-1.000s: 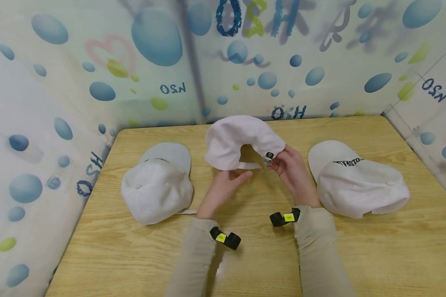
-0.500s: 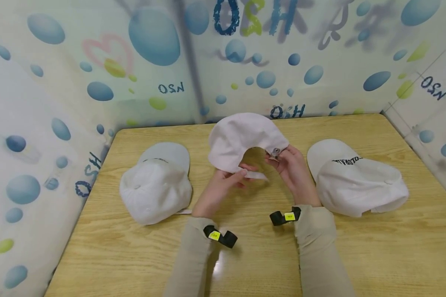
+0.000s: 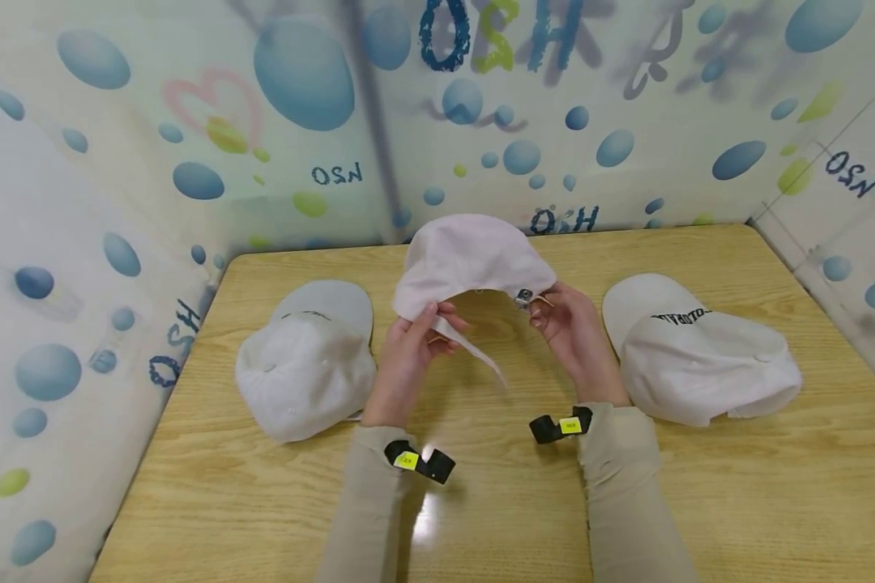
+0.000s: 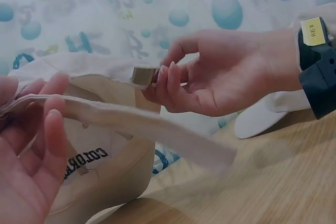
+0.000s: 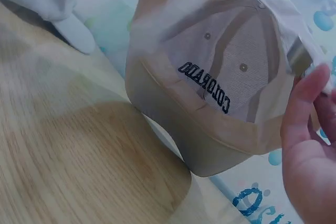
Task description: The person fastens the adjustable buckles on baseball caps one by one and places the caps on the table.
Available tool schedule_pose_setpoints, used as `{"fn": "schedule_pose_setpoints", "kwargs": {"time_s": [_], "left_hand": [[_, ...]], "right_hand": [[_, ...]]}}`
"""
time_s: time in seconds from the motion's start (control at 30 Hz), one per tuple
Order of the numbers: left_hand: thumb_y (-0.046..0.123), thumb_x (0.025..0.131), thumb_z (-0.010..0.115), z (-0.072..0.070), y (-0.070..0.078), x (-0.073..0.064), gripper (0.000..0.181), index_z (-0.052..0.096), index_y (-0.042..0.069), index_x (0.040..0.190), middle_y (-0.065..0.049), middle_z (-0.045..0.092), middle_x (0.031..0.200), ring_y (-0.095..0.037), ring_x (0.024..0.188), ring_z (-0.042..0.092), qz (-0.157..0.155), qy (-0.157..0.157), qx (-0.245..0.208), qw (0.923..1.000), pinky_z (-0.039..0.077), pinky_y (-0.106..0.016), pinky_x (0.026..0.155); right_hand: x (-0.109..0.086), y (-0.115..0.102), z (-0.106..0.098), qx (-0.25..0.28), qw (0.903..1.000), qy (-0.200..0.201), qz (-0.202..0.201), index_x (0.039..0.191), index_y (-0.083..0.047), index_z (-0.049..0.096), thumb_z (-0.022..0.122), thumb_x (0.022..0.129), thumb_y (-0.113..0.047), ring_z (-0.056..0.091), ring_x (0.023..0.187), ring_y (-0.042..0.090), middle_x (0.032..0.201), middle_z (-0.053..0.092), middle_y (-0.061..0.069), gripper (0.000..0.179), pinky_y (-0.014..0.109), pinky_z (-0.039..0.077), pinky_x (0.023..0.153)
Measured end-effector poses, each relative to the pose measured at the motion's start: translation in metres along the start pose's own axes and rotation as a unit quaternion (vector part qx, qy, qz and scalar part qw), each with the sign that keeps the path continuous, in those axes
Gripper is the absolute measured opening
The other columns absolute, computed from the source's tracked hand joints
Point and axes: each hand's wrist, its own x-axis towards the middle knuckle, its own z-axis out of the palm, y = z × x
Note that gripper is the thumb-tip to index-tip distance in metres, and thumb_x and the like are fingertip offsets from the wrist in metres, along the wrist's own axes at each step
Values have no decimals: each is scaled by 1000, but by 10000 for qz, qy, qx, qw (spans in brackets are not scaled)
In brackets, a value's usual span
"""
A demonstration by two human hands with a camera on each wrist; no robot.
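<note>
A white baseball cap (image 3: 474, 255) is held up over the middle of the table, its back opening towards me. At the left rear edge my left hand (image 3: 404, 356) pinches the base of its fabric strap (image 3: 477, 354), whose loose end hangs down to the right. My right hand (image 3: 576, 340) pinches the opposite rear edge beside a metal buckle (image 3: 524, 298). In the left wrist view the strap (image 4: 163, 129) runs free, apart from the buckle (image 4: 143, 75). The right wrist view looks inside the cap (image 5: 236, 61), where reversed COLORADO lettering shows.
A white cap with a pale brim (image 3: 306, 372) lies on the wooden table (image 3: 496, 502) at left. Another white cap with dark lettering (image 3: 700, 356) lies at right. A patterned wall (image 3: 437, 146) stands just behind the table.
The strap's end has come away from the buckle side and now hangs loose. My left hand has moved left and up along the strap; the right hand has stayed near the buckle.
</note>
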Motion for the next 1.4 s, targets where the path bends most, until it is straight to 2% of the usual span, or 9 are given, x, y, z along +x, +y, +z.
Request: {"fn": "schedule_pose_setpoints", "kwargs": {"time_s": [0.2,0.33,0.43,0.6,0.7,0.87,1.0,1.23,1.4], "left_hand": [[27,92,50,8,13,-2,27,55,3,102,-8,61,85,-15,66,55,86,400,-764,9962,44,-26,57],[11,92,50,12,17,-2,17,49,4,107,-8,56,92,-14,65,51,392,322,-1227,9912,43,-24,54],[0,88,52,13,19,-1,26,43,4,112,-8,52,98,-15,69,52,484,260,-1293,9901,44,-24,53],[-1,83,59,16,19,-1,40,39,2,117,-11,49,101,-18,77,55,118,75,-238,9996,49,-29,58],[6,83,62,19,19,-1,40,43,3,118,-12,50,99,-20,77,58,-256,-211,681,9971,50,-33,64],[15,85,62,29,21,-4,37,43,5,115,-9,52,89,-20,74,58,-971,-720,1471,9817,49,-36,69],[13,85,61,39,31,-8,34,43,0,111,-8,54,81,-19,69,55,-1368,-1245,1924,9637,49,-44,67],[16,85,62,40,34,-12,16,55,4,92,-5,48,59,-24,48,42,-1250,-1652,2602,9431,36,-26,43],[13,84,63,41,33,-13,10,63,4,88,-6,56,66,-20,56,48,-1208,-2297,2719,9267,39,-26,51]], "right_hand": [[-1,3,4,91,9999,-83,97,92,0,63,52,88,1,56,71,15,84,56,9,11,23,49,63],[-1,8,13,-166,9988,-236,397,91,-3,65,57,85,0,59,73,16,85,59,8,10,25,50,67],[0,11,20,-222,9968,-498,583,89,-3,65,59,85,-3,60,72,17,85,60,9,8,27,50,68],[0,18,25,129,9936,-827,761,90,-3,64,59,86,-5,60,72,17,84,60,9,7,25,50,67],[0,22,26,635,9908,-884,808,90,-2,62,51,89,-3,59,71,15,82,59,9,11,22,50,66],[2,26,29,1440,9808,-986,873,89,0,60,36,94,2,58,71,15,81,60,10,24,20,48,64],[1,27,30,2098,9649,-1168,1064,94,1,57,34,96,-2,57,74,14,85,59,11,24,18,48,66],[2,29,30,2512,9527,-1197,1226,98,2,55,37,96,-6,58,74,13,87,59,12,20,18,48,68],[2,30,28,2716,9438,-1450,1204,97,3,57,38,96,-6,58,76,15,89,58,13,21,20,49,70]]}}
